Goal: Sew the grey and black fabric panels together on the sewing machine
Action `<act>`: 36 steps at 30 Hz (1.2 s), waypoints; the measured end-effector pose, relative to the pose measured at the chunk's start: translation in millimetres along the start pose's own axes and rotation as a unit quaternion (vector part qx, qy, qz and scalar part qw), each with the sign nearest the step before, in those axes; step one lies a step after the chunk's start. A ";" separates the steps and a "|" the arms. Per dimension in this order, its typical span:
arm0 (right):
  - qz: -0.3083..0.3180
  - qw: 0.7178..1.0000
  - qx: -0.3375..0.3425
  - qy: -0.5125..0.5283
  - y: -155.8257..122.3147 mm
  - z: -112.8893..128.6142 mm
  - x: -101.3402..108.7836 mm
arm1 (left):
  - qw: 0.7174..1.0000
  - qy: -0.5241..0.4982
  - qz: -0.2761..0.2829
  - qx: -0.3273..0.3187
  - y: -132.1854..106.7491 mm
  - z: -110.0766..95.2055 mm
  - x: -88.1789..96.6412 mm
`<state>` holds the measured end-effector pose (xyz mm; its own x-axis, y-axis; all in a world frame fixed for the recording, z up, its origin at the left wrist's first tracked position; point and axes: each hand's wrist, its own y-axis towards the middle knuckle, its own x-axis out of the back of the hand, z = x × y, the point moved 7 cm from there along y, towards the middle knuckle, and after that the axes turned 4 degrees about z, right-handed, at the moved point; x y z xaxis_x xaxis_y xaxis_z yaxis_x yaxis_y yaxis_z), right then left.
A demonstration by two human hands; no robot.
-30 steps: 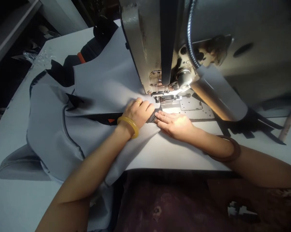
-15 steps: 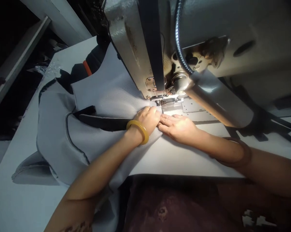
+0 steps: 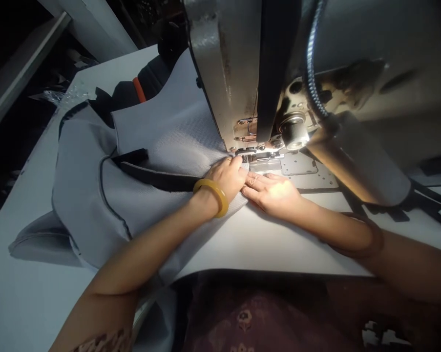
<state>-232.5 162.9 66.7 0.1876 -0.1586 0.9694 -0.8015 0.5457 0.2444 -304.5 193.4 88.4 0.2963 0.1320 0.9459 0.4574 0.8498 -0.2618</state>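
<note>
My left hand (image 3: pixel 223 180), with a yellow bangle (image 3: pixel 212 196) at the wrist, presses a fold of grey mesh fabric (image 3: pixel 169 132) just before the presser foot (image 3: pixel 259 157) of an industrial sewing machine (image 3: pixel 220 58). My right hand (image 3: pixel 269 194) lies flat beside it, its fingertips on the fabric's edge, next to the metal needle plate (image 3: pixel 299 166). A black binding strip (image 3: pixel 157 177) runs along the fabric to my left hand. The needle is hidden from this view.
A white work table (image 3: pixel 267 244) carries the fabric, with its near edge under my forearms. Black pieces with an orange strip (image 3: pixel 139 89) lie at the back, and crumpled clear plastic (image 3: pixel 55 96) lies at the far left. Black straps (image 3: pixel 427 205) lie to the right.
The view has shifted slightly. My hands stay close to the presser foot, and the orange tag by my left hand a second ago no longer shows.
</note>
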 end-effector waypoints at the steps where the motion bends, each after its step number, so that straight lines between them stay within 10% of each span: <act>1: -0.007 1.000 0.002 -0.002 -0.5 0.5 0.5 | 1.000 0.003 -0.018 0.008 -3.7 2.4 4.0; 11: -0.028 1.000 0.006 0.009 -1.5 0.1 -1.2 | 0.996 -0.031 0.015 0.088 -6.7 -8.7 -1.8; 22: -0.053 0.997 0.007 -0.050 -2.0 2.9 0.7 | 0.995 -0.019 0.094 0.015 -0.9 -6.1 -4.3; 36: -0.130 0.987 0.046 -0.080 -2.8 9.8 14.1 | 0.997 -0.036 0.062 0.008 9.5 -6.6 -8.2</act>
<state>-233.2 151.0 79.5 0.3073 -0.4158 0.8559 -0.7879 0.3932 0.4739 -297.0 196.9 76.9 0.2885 0.2714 0.9182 0.4077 0.8329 -0.3742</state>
